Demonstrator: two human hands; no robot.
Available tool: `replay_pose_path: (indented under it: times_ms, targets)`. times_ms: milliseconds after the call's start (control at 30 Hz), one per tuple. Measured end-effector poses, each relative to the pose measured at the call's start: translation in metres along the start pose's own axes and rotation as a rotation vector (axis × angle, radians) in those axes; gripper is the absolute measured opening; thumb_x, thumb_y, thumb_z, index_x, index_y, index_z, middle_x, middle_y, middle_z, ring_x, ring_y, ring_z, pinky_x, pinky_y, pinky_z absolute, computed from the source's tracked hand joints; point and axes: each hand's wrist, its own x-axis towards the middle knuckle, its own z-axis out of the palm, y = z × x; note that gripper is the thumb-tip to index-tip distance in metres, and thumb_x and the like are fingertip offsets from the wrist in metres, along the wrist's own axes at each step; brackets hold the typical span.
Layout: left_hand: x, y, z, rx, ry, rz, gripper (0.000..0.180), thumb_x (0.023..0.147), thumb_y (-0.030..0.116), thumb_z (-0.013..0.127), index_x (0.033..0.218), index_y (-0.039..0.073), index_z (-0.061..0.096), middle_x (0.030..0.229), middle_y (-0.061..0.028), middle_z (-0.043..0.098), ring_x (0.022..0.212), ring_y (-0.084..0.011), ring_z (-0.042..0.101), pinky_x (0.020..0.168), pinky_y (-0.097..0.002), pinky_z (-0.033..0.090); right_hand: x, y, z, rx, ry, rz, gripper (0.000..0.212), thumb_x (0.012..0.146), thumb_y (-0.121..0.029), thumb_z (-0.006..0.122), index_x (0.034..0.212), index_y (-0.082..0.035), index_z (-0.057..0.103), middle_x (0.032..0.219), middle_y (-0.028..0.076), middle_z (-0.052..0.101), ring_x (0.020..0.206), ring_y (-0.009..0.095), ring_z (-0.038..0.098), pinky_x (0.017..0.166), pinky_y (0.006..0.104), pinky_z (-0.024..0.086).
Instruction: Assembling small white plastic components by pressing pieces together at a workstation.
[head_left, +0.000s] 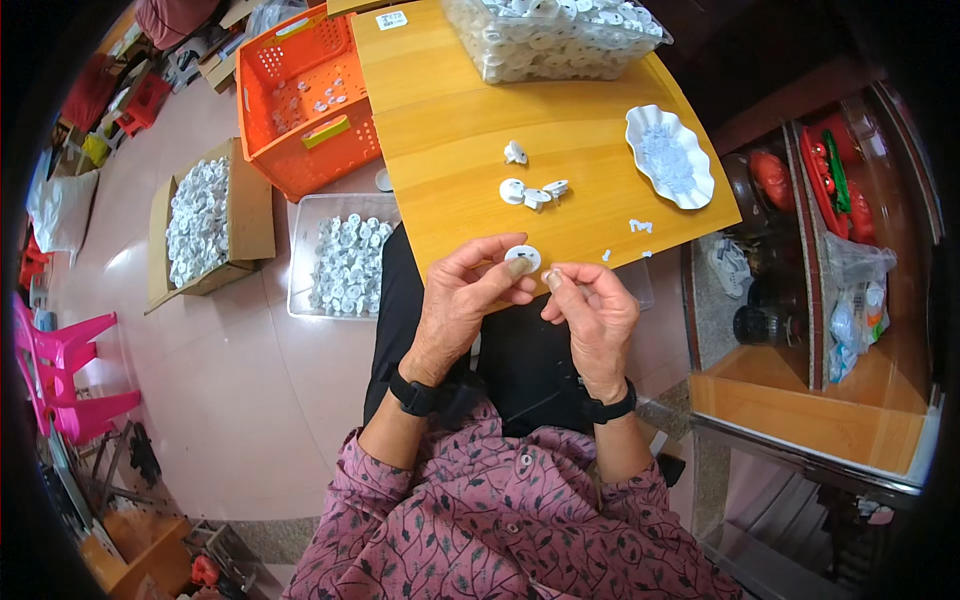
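Over the near edge of the wooden table (430, 130), my left hand (462, 295) pinches a round white plastic piece (522, 259) with a dark slot in it. Close beside it, my right hand (592, 318) is closed, thumb against forefinger; a tiny pale bit seems to show at the fingertips, too small to name. Beyond my hands lie several more white round pieces (514, 192), one (515, 153) apart from the rest. Small clear-white plastic bits (640, 226) are scattered right of them. A white scalloped dish (706, 180) holds a heap of similar bits.
A clear tub (497, 66) of white pieces stands at the table's far side. To the left are an orange crate (262, 160), a cardboard box (254, 205) and a clear bin (300, 232) with white pieces inside. Shelves (800, 400) stand at right, a pink stool (80, 350) far left.
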Motion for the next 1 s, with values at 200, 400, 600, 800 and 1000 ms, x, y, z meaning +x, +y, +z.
replay_pose_path:
  times_ms: [200,400,600,800,1000]
  targets:
    - [-0.008,-0.004,0.0,-0.068,-0.079,0.032,0.033,0.097,0.006,0.062,0.128,-0.006,0.059,0.108,-0.0154,0.07,0.09,-0.018,0.071,0.082,-0.0286,0.06,0.0,0.002,0.006,0.02,0.003,-0.032,0.011,0.094,-0.003,0.065,0.102,0.005,0.066,0.084,0.007,0.07,0.065,0.006,0.062,0.058,0.0187,0.05]
    - [-0.01,-0.01,-0.006,-0.157,-0.138,0.015,0.036,0.1,0.004,0.055,0.135,-0.006,0.052,0.116,-0.0184,0.066,0.099,-0.0226,0.07,0.09,-0.0333,0.058,-0.001,0.0,0.007,0.022,-0.016,-0.052,0.011,0.095,-0.004,0.064,0.103,0.004,0.066,0.085,0.008,0.071,0.068,0.006,0.062,0.061,0.0188,0.05]
    - [-0.01,-0.012,-0.011,-0.202,-0.18,0.018,0.039,0.1,0.006,0.057,0.136,-0.006,0.05,0.117,-0.0191,0.066,0.099,-0.0233,0.07,0.091,-0.0341,0.058,-0.005,-0.002,0.009,0.012,-0.024,0.003,0.012,0.095,-0.004,0.065,0.104,0.004,0.066,0.087,0.007,0.071,0.071,0.007,0.063,0.064,0.0196,0.051]
    - [-0.014,-0.011,-0.006,-0.294,-0.186,0.005,0.041,0.098,0.008,0.06,0.137,-0.003,0.052,0.123,-0.015,0.063,0.106,-0.0222,0.066,0.096,-0.037,0.055,-0.003,0.008,0.009,0.027,0.017,-0.071,0.01,0.093,-0.003,0.068,0.1,0.004,0.069,0.103,0.006,0.061,0.085,0.009,0.062,0.071,0.0215,0.052]
    - [-0.012,-0.017,-0.004,-0.313,-0.218,0.039,0.042,0.099,0.008,0.06,0.138,-0.003,0.049,0.128,-0.015,0.061,0.114,-0.0221,0.063,0.101,-0.0365,0.053,-0.003,0.007,0.009,0.01,0.039,-0.131,0.011,0.09,-0.002,0.071,0.1,0.003,0.072,0.101,0.005,0.057,0.094,0.011,0.057,0.081,0.0235,0.047]
